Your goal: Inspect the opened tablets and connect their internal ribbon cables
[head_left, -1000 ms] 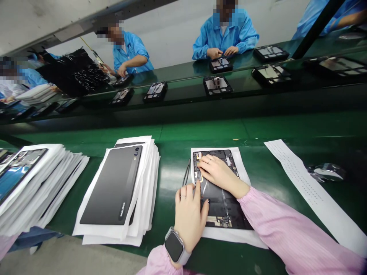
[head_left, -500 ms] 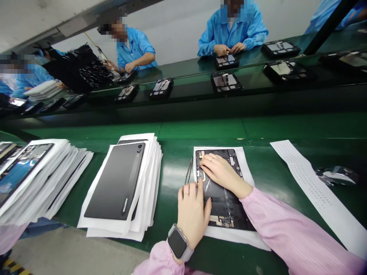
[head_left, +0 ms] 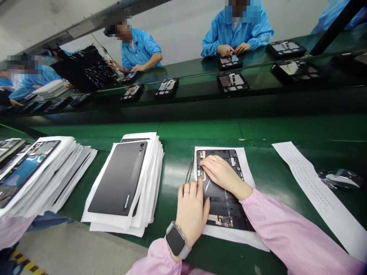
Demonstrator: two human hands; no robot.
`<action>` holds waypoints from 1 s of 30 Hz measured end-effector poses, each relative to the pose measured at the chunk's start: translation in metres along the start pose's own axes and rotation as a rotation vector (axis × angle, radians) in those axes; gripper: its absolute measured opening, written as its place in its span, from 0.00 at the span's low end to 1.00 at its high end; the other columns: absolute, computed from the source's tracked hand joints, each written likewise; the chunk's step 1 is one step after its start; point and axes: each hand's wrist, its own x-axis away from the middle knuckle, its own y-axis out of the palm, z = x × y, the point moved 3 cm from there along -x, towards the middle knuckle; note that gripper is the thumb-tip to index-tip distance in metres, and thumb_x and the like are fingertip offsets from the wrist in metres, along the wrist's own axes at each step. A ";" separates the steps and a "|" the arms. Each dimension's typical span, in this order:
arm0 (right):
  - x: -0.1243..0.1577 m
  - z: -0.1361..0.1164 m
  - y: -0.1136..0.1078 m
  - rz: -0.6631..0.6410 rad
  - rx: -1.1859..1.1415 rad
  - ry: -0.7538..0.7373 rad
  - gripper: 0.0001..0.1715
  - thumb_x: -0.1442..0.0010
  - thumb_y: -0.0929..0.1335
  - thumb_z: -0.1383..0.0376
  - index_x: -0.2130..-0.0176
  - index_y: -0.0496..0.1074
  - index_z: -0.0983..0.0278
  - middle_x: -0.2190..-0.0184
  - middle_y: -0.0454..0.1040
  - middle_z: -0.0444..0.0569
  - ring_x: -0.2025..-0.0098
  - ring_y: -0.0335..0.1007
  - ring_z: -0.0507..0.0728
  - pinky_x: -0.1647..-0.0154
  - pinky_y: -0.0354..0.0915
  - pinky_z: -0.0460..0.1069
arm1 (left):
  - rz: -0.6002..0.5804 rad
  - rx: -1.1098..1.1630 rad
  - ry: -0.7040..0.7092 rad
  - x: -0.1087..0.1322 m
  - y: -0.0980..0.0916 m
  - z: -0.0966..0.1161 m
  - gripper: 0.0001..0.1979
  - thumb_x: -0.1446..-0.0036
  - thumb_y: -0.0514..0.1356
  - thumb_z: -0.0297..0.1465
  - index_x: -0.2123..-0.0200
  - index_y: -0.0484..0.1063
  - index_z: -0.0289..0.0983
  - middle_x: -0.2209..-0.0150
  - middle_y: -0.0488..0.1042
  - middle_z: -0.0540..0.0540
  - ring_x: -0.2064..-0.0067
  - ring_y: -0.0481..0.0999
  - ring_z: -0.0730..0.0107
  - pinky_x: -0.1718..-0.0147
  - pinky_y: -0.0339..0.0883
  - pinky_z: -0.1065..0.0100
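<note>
Left hand [head_left: 190, 206] and right hand [head_left: 222, 173] on an opened tablet [head_left: 219, 202]

The right fingertips touched the upper-left part of the bared internals; the left index finger lay along the left edge, thumb spread away. A smartwatch [head_left: 176, 240] circled the left wrist. White paper [head_left: 249, 168] lay beneath the tablet on the green workbench [head_left: 174, 160], dark tweezers [head_left: 189, 170] just beside it. Further left stood a paper-layered stack [head_left: 155, 179], a grey closed tablet [head_left: 117, 179] on top. A printed paper strip [head_left: 306, 179] lay to the right. Beyond, a worker [head_left: 243, 32] in blue had both hands at a black tray [head_left: 230, 64].
</note>
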 end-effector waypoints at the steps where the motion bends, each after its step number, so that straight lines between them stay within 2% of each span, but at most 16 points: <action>1: 0.000 0.001 0.001 0.006 -0.007 0.010 0.11 0.27 0.60 0.72 0.57 0.71 0.64 0.62 0.75 0.53 0.58 0.69 0.64 0.56 0.65 0.58 | 0.000 -0.002 0.007 0.002 0.000 -0.001 0.25 0.33 0.53 0.31 0.35 0.62 0.32 0.49 0.71 0.39 0.48 0.68 0.52 0.44 0.63 0.49; 13: -0.001 0.012 0.002 0.041 -0.127 0.110 0.10 0.29 0.61 0.74 0.57 0.69 0.62 0.60 0.74 0.51 0.56 0.70 0.62 0.54 0.68 0.57 | -0.015 0.004 0.008 0.002 -0.001 0.000 0.24 0.33 0.52 0.32 0.35 0.62 0.32 0.48 0.70 0.38 0.47 0.68 0.52 0.45 0.64 0.50; 21: 0.002 0.011 0.004 0.020 -0.111 0.062 0.11 0.29 0.62 0.74 0.55 0.72 0.63 0.58 0.75 0.52 0.54 0.69 0.63 0.49 0.68 0.59 | -0.027 0.081 -0.019 0.005 0.002 -0.004 0.25 0.33 0.52 0.30 0.34 0.59 0.34 0.47 0.68 0.38 0.46 0.67 0.52 0.44 0.63 0.49; 30: -0.001 0.009 0.000 0.053 -0.070 0.109 0.12 0.31 0.61 0.75 0.59 0.71 0.64 0.61 0.74 0.53 0.56 0.69 0.65 0.54 0.69 0.60 | -0.029 0.046 -0.027 -0.008 -0.002 -0.002 0.24 0.33 0.52 0.30 0.35 0.62 0.32 0.53 0.70 0.40 0.51 0.69 0.55 0.48 0.65 0.52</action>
